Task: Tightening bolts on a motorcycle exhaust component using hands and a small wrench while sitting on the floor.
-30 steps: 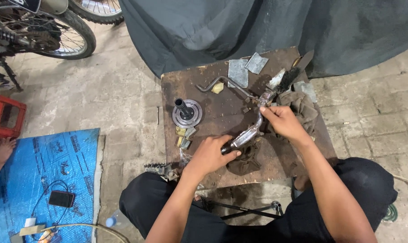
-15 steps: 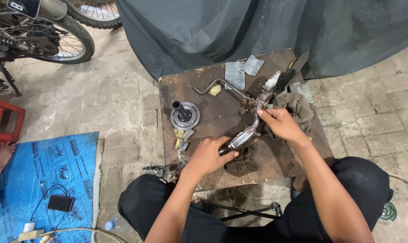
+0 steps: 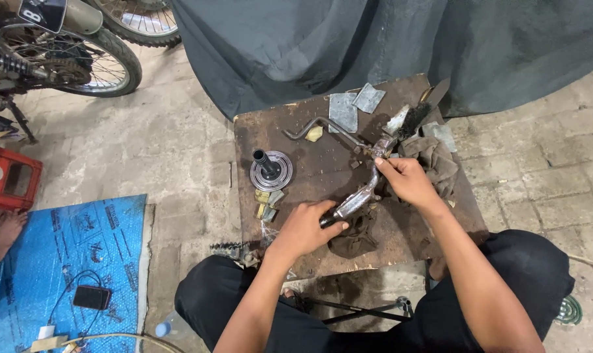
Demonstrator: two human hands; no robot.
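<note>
A curved metal lever (image 3: 364,194) with a dark rubber end lies across a low, stained wooden table (image 3: 290,131). My left hand (image 3: 306,229) is closed around its lower, rubber-capped end. My right hand (image 3: 403,180) pinches the upper end near its joint, next to a dirty grey rag (image 3: 434,160). A dark rag (image 3: 354,238) lies under the lever's lower part.
On the table are a round metal hub with a black shaft (image 3: 270,170), a bent rod (image 3: 322,127), sandpaper pieces (image 3: 349,108) and a brush (image 3: 414,117). A motorcycle wheel (image 3: 67,62) stands at the upper left, with a red crate (image 3: 9,180), a blue mat (image 3: 54,261) and a phone (image 3: 90,297) at the left.
Both hands keep their grip on the lever. The lever and my hands sit almost as before; only the camera view shifts slightly.
</note>
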